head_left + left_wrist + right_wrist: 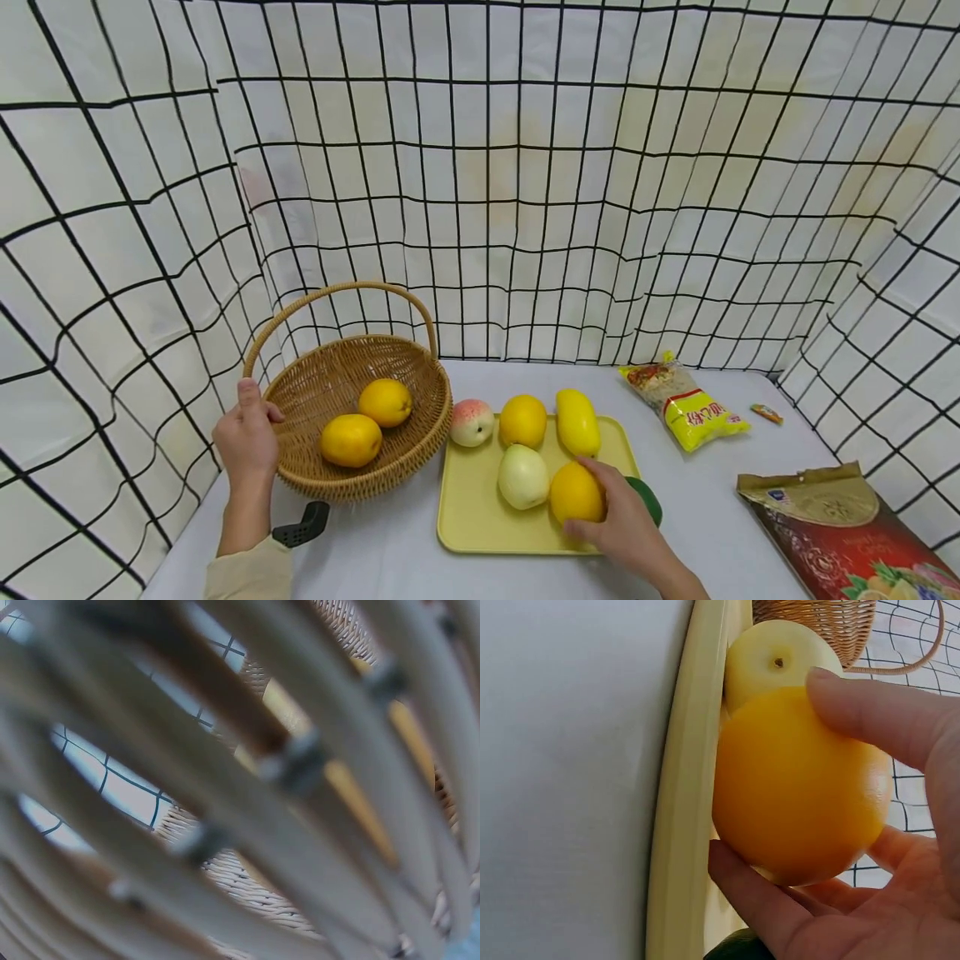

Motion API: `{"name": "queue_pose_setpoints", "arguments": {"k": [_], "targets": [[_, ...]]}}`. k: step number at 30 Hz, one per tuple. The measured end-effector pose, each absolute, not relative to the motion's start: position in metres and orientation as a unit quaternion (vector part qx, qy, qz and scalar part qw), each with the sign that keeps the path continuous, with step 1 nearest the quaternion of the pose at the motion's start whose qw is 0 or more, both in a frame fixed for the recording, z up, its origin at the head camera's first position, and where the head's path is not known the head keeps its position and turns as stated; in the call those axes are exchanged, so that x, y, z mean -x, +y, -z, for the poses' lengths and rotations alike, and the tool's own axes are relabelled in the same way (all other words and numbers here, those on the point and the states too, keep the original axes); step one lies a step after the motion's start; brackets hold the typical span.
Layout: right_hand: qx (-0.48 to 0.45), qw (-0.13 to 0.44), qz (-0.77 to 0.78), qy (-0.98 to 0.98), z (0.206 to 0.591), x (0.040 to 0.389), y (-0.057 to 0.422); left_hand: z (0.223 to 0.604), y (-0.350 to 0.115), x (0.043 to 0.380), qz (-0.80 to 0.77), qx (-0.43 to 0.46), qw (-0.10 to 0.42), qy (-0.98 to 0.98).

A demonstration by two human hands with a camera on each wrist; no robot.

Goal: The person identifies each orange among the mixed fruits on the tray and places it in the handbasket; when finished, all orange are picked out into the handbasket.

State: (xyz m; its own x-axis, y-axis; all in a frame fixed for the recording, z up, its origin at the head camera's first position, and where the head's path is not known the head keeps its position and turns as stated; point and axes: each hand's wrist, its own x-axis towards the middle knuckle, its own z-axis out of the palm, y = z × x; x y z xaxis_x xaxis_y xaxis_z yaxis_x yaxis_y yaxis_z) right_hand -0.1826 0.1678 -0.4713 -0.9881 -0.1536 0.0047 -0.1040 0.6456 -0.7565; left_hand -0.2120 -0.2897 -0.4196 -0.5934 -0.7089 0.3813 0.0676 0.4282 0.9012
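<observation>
At the left, my left hand (249, 437) grips the rim of a wicker basket (375, 487), near the foot of its handle. The basket tilts toward me and holds two yellow-orange fruits (351, 440). The left wrist view is mostly filled by blurred wicker strands (247, 795). My right hand (630, 525) holds an orange (576, 493) between thumb and fingers, over the yellow tray (472, 529). Beside it lies a pale pear-like fruit (523, 477). Behind are a peach (472, 422), another orange (522, 422) and a mango (577, 422). A dark green item (647, 498) is partly hidden by my right hand.
Right of the tray lie a yellow food packet (690, 408), a small orange wrapper (767, 413) and a large red-brown bag (847, 533). A black strap-like piece (302, 525) shows by my left wrist. White walls with black grid lines (517, 200) enclose the table.
</observation>
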Motion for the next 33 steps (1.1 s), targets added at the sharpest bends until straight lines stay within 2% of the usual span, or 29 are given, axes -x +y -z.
{"name": "queue_pose_setpoints", "arguments": {"k": [11,20,33], "targets": [[0.019,-0.007,0.462,0.886,0.459,0.183,0.170,0.422,-0.289,0.212,0.499,-0.208,0.399,-0.741],[0.051,-0.078,0.503,0.859,0.448,0.189,0.157,0.423,-0.293,0.214,0.501,-0.204,0.411,-0.733],[0.105,-0.126,0.517,0.840,0.437,0.205,0.133,0.422,-0.292,0.214,0.491,-0.209,0.407,-0.741]]}}
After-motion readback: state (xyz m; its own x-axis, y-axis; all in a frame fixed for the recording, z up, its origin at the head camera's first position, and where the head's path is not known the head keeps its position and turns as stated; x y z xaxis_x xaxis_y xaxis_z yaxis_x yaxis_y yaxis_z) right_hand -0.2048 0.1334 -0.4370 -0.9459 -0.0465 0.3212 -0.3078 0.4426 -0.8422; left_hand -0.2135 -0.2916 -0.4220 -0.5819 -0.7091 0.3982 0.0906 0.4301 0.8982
